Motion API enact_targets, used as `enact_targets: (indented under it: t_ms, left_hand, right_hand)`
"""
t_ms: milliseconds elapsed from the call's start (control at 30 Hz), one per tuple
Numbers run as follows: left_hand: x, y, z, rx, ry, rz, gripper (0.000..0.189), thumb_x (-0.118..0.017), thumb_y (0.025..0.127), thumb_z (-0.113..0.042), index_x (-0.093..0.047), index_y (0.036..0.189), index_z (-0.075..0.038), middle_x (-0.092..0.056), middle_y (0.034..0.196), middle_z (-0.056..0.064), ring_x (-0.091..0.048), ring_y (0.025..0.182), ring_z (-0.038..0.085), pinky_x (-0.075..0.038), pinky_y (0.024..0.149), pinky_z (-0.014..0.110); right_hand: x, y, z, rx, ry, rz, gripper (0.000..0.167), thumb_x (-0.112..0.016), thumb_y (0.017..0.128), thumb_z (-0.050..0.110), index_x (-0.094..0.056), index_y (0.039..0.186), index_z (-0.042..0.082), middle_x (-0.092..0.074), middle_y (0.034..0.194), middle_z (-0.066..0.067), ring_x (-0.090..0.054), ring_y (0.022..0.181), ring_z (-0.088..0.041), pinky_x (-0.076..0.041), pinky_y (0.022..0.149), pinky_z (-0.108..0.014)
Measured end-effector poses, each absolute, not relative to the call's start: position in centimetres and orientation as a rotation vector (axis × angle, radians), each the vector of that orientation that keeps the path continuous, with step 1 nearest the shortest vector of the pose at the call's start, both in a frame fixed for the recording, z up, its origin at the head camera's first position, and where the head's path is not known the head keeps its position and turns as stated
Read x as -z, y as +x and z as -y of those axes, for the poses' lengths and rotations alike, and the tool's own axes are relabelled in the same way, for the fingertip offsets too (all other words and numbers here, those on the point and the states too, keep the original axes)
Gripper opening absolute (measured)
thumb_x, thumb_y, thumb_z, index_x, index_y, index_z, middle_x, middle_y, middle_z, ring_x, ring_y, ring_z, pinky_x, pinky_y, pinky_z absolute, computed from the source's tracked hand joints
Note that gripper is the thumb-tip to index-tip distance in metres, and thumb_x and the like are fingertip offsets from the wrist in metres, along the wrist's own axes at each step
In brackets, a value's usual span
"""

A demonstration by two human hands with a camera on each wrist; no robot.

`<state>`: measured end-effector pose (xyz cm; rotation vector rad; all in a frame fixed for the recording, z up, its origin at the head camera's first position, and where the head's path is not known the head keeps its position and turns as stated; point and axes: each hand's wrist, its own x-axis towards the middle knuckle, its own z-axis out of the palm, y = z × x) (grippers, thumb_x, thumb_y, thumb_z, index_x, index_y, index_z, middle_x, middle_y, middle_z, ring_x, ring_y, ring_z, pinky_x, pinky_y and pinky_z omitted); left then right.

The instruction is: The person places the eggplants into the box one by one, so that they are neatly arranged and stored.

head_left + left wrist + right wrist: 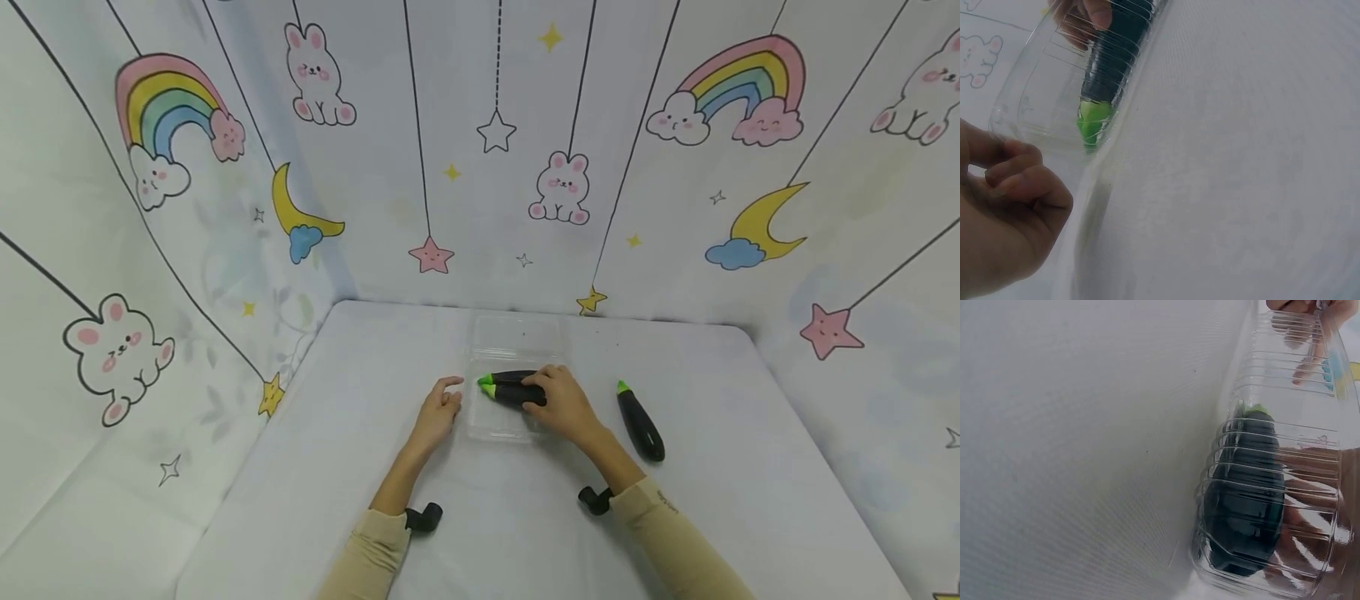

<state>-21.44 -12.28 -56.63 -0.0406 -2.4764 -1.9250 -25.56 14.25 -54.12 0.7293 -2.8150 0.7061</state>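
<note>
A clear plastic box [495, 427] lies on the table with its lid folded back. Two dark purple eggplants with bright green tips lie side by side over it, the far eggplant [506, 377] and the near eggplant [510, 394]. My right hand [562, 404] grips the near eggplant by its thick end, thumb on the near side. At the box's left edge, my left hand [437, 412] holds the rim with its fingers curled, also visible in the left wrist view. Through the box wall, a dark eggplant [1244, 500] shows in the right wrist view.
A third eggplant [642, 425] lies on the white table [705, 500], to the right of the box. The clear lid [517, 336] spreads toward the back edge. A patterned curtain [390, 167] surrounds the table at the back and sides.
</note>
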Motion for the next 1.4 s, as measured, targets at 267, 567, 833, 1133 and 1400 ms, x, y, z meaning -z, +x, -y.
enact_targets:
  t_ms: [267, 567, 833, 1133, 1400]
  left_hand:
    - [56.7, -21.3, 12.0, 1.935, -0.039, 2.493, 0.038, -0.049, 0.11, -0.014, -0.05, 0.147, -0.003, -0.044, 0.069, -0.004, -0.037, 0.057, 0.01, -0.035, 0.054, 0.023]
    - [56.9, -21.1, 12.3, 1.91, -0.039, 2.489, 0.036, -0.049, 0.11, -0.013, -0.051, 0.144, -0.002, -0.045, 0.069, -0.004, -0.038, 0.056, 0.01, -0.036, 0.054, 0.024]
    - [57.1, -21.0, 12.4, 1.929, -0.026, 2.49, 0.037, -0.049, 0.11, -0.015, -0.051, 0.145, -0.003, -0.045, 0.069, -0.004, -0.038, 0.057, 0.01, -0.034, 0.053, 0.023]
    - [56.8, -20.8, 13.0, 1.935, -0.006, 2.462, 0.037, -0.05, 0.11, -0.014, -0.052, 0.145, -0.003, -0.045, 0.07, -0.002, -0.039, 0.056, 0.012, -0.034, 0.051, 0.023]
    - [56.7, -21.4, 12.5, 1.92, -0.038, 2.487, 0.037, -0.049, 0.111, -0.016, -0.051, 0.146, -0.004, -0.046, 0.071, -0.003, -0.039, 0.058, 0.01, -0.035, 0.054, 0.023]
  right_hand:
    - [53.9, -24.6, -14.8, -0.843, 0.54, 2.687, 0.035, -0.086, 0.089, 0.025, -0.077, 0.12, 0.012, -0.069, 0.113, -0.006, -0.058, 0.105, -0.027, -0.052, 0.09, -0.045]
    - [53.8, -23.9, -15.9, -0.935, 0.416, 2.518, 0.029, -0.086, 0.087, 0.021, -0.079, 0.113, 0.008, -0.071, 0.105, -0.008, -0.063, 0.096, -0.031, -0.049, 0.08, -0.044]
    - [53.7, -23.4, -17.8, -0.994, 0.314, 2.44, 0.028, -0.086, 0.085, 0.017, -0.079, 0.11, 0.006, -0.073, 0.098, -0.011, -0.066, 0.089, -0.03, -0.05, 0.078, -0.046]
    - [53.2, -23.2, -19.6, -0.969, 0.25, 2.483, 0.032, -0.087, 0.086, 0.025, -0.08, 0.111, 0.007, -0.077, 0.099, -0.01, -0.068, 0.095, -0.032, -0.051, 0.082, -0.051]
    - [53.1, -22.5, -22.7, -0.983, 0.131, 2.577, 0.038, -0.085, 0.087, 0.023, -0.077, 0.117, 0.002, -0.075, 0.111, -0.018, -0.068, 0.106, -0.041, -0.052, 0.089, -0.057]
